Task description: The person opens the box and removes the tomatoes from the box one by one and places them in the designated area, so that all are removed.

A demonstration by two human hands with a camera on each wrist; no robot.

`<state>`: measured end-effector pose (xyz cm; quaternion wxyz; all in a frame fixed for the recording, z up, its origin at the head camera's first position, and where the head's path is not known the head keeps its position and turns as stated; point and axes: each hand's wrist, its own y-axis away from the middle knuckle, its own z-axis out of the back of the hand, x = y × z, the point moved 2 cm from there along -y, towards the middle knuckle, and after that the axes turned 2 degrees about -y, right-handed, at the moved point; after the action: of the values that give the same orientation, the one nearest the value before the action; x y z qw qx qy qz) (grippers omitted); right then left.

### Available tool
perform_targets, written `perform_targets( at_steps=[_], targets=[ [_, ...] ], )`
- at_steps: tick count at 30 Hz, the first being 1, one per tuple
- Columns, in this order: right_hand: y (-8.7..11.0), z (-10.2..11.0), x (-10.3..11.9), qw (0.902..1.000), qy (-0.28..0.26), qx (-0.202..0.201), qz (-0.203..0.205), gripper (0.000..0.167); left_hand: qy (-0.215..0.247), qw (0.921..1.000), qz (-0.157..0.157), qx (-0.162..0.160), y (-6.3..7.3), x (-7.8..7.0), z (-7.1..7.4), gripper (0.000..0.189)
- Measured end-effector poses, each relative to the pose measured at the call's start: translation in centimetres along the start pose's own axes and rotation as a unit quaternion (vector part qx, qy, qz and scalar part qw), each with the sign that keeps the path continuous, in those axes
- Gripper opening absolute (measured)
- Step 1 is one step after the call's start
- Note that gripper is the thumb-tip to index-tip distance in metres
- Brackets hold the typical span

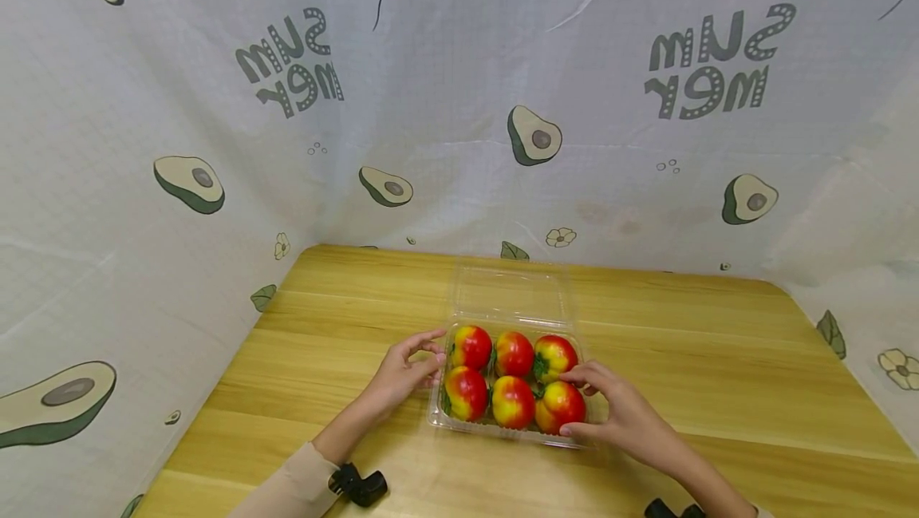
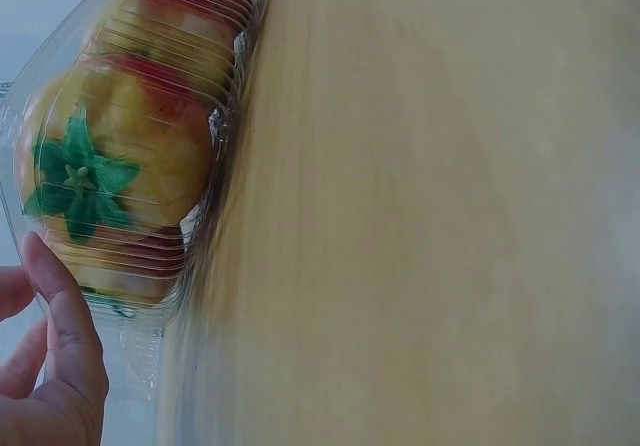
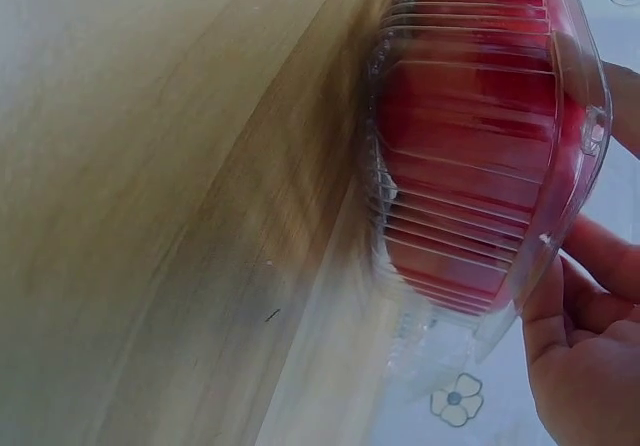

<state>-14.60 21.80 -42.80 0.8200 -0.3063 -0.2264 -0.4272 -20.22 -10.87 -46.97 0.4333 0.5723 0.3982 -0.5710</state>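
On the wooden table a clear plastic clamshell box stands with its lid folded back. Several red-and-yellow tomato-like fruits fill it in two rows; a green star-shaped leaf top shows on one fruit through the left wall. At the box's left rim my left hand rests its fingertips lightly, fingers loosely bent. My right hand spans the front right fruit, thumb by the front corner and a finger on its far side. The wall and rim partly hide this contact in the right wrist view.
The wooden tabletop extends on both sides of the box. A white curtain printed with avocados hangs behind and along the sides. Black wrist mounts sit on both forearms, the left one showing most.
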Motion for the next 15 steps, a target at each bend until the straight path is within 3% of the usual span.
perform_targets(
  at_steps=[15],
  targets=[
    [-0.17, 0.02, -0.13, 0.9997, -0.002, -0.001, 0.026, 0.052, -0.005, 1.0000, 0.005, -0.006, -0.03, 0.11, 0.05, 0.047]
  ],
)
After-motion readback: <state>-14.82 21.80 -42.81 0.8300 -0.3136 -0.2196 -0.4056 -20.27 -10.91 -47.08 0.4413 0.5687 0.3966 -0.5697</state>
